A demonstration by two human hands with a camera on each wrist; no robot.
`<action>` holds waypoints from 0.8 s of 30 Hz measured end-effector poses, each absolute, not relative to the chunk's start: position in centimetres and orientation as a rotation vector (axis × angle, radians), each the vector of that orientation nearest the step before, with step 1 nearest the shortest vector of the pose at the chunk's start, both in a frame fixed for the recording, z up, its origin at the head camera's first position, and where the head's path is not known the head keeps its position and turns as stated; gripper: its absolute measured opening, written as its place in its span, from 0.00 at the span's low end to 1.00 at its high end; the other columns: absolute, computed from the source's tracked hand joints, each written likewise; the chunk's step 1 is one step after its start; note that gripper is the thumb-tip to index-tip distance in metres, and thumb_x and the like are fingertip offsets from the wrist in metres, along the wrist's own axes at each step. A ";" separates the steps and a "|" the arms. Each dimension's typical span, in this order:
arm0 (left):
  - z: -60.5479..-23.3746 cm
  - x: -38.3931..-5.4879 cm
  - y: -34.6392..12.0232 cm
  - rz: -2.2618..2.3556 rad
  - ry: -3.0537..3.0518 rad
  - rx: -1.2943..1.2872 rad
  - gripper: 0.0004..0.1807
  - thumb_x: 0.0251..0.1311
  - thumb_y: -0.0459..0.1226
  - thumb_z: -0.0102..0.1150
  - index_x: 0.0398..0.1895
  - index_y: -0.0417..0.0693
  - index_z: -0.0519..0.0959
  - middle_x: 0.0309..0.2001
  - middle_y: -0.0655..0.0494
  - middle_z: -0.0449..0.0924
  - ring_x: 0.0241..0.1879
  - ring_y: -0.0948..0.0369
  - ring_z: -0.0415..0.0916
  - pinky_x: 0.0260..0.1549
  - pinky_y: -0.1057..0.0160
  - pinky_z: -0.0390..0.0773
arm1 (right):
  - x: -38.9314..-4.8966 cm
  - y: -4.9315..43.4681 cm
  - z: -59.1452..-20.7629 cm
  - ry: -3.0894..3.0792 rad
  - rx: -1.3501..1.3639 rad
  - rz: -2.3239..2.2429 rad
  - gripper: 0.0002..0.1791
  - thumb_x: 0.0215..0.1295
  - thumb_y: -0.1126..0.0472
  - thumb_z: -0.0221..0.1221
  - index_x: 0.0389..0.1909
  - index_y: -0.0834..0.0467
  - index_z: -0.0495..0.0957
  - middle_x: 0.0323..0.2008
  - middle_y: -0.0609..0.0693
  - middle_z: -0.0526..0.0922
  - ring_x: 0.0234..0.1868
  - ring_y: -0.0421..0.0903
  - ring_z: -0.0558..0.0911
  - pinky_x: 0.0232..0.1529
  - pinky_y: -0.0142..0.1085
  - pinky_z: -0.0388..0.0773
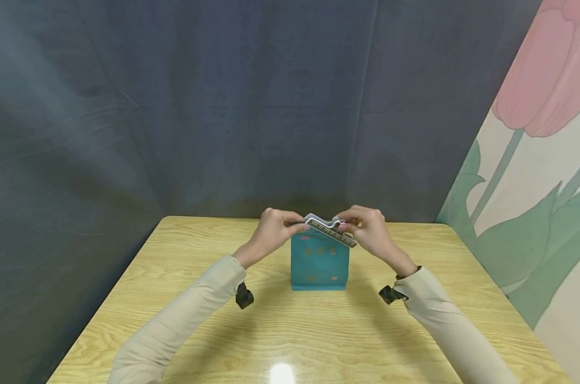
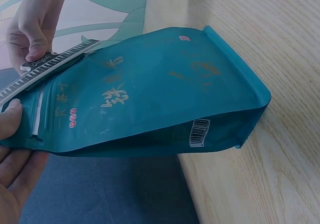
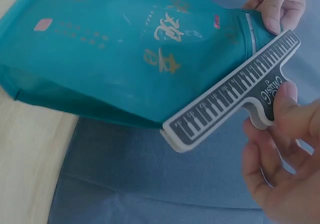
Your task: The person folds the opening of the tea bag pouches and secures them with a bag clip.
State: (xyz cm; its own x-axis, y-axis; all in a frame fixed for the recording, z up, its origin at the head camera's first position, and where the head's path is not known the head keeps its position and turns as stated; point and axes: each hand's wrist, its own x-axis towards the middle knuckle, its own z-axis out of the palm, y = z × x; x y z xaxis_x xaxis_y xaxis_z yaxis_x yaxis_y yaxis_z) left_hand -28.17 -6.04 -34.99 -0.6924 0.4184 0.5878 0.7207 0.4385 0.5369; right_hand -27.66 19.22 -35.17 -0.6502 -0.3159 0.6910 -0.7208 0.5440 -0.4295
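Note:
A teal pouch bag (image 1: 319, 264) with gold and white lettering stands upright on the table. Its top corner is pinched between the thumb and fingers of my left hand (image 1: 273, 229). My right hand (image 1: 369, 229) grips the handle of a long clip (image 3: 232, 92), which carries a piano-key pattern and the word "Music". The clip slants across the top of the pouch (image 2: 150, 89), higher at its left end in the head view. In the right wrist view the right thumb (image 3: 295, 112) presses the handle, with fingers curled beneath. A pale strip (image 2: 39, 112) runs along the pouch near its top.
The pouch stands on a light wood-grain table (image 1: 319, 336). Behind it hangs a dark blue-grey curtain (image 1: 271, 106). A tulip-patterned panel (image 1: 534, 186) rises along the right side. Black camera mounts (image 1: 244, 296) sit at both wrists.

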 end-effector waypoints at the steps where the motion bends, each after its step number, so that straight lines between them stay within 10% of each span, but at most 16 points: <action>1: -35.0 -28.2 -6.1 -1.131 -2.328 -0.967 0.08 0.58 0.37 0.70 0.37 0.42 0.89 0.34 0.52 0.88 0.22 0.65 0.80 0.23 0.70 0.73 | -27.6 19.2 -35.1 -2.262 0.839 0.988 0.09 0.51 0.75 0.71 0.32 0.62 0.88 0.27 0.48 0.84 0.23 0.42 0.80 0.22 0.33 0.73; 10: -34.9 -28.1 -6.4 -1.108 -2.353 -0.954 0.10 0.59 0.38 0.70 0.40 0.42 0.89 0.35 0.52 0.88 0.14 0.65 0.72 0.21 0.70 0.68 | -27.6 19.6 -35.2 -2.299 0.899 1.028 0.10 0.55 0.73 0.70 0.39 0.63 0.87 0.33 0.50 0.85 0.31 0.47 0.84 0.31 0.40 0.80; 24: -35.7 -28.4 -7.0 -1.133 -2.323 -0.982 0.09 0.59 0.37 0.70 0.40 0.42 0.89 0.36 0.52 0.88 0.31 0.65 0.84 0.34 0.67 0.81 | -27.4 20.7 -35.3 -2.338 0.979 1.059 0.12 0.58 0.70 0.69 0.45 0.62 0.86 0.37 0.49 0.85 0.34 0.45 0.82 0.36 0.42 0.80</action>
